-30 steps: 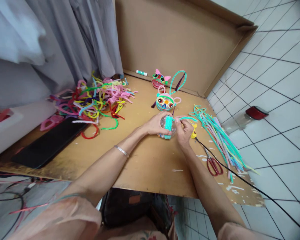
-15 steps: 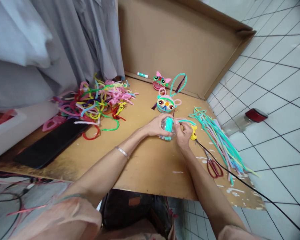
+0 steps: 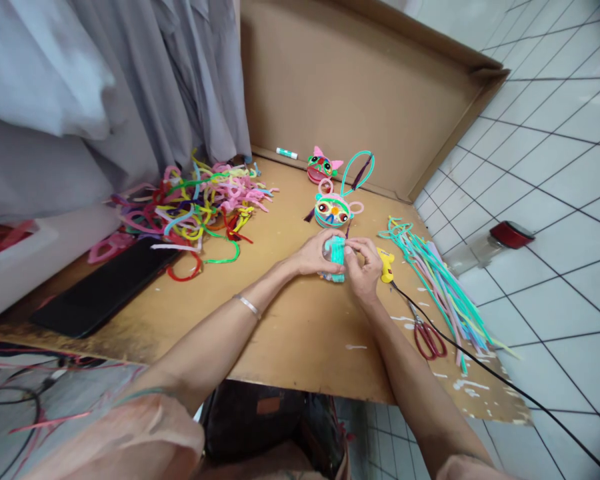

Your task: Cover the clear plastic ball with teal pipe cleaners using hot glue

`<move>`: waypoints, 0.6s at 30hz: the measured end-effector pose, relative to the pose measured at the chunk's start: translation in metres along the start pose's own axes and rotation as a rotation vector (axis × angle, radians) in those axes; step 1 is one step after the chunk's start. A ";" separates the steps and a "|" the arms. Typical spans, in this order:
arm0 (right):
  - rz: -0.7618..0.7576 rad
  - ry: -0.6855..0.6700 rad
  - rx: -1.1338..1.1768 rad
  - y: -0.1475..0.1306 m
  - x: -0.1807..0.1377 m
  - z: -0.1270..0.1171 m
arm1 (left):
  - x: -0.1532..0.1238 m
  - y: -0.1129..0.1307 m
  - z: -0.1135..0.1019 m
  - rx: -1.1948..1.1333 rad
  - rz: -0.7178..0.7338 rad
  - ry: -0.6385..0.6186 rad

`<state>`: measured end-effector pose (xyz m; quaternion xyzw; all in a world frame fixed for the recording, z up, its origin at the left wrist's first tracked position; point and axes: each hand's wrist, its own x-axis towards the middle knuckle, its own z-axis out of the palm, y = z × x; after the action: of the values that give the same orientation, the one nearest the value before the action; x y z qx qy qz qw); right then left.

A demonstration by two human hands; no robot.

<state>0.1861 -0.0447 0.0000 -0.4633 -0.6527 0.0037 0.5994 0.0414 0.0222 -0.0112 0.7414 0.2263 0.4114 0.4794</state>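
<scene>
My left hand (image 3: 310, 257) is closed around a small, clear, rounded container with a band of turquoise pipe cleaner (image 3: 337, 251) wound about it. Close against its right side, my right hand (image 3: 364, 268) pinches the turquoise strand where it meets the band; the fingers hide most of that strand. Just beyond both hands stands a finished-looking animal head (image 3: 332, 211) made of coloured pipe cleaners, with pink loop ears and a turquoise loop. Right of my right hand lies a yellow glue gun (image 3: 386, 265).
A tangle of coloured pipe cleaners (image 3: 195, 200) and a black slab (image 3: 103, 287) lie left. Straight pipe cleaners (image 3: 440, 287), red-handled scissors (image 3: 430, 339) and a black cord (image 3: 460, 347) are right. A pink-eared head (image 3: 321, 167) and glue stick (image 3: 287, 153) sit before the cardboard (image 3: 340, 87).
The turquoise strand's free end, which stuck out to the right past my right hand, no longer shows there. My right fingers have shifted slightly left, closer to the container. My left hand keeps its hold.
</scene>
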 end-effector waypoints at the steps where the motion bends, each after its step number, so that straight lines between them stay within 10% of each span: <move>1: 0.000 -0.001 -0.006 0.001 0.000 0.000 | 0.000 0.000 0.001 -0.020 -0.005 0.005; 18: 0.028 0.048 0.021 -0.002 -0.001 0.002 | -0.001 -0.007 0.006 -0.067 -0.009 0.053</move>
<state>0.1833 -0.0459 0.0000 -0.4660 -0.6314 0.0078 0.6197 0.0463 0.0214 -0.0188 0.7128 0.2284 0.4361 0.4996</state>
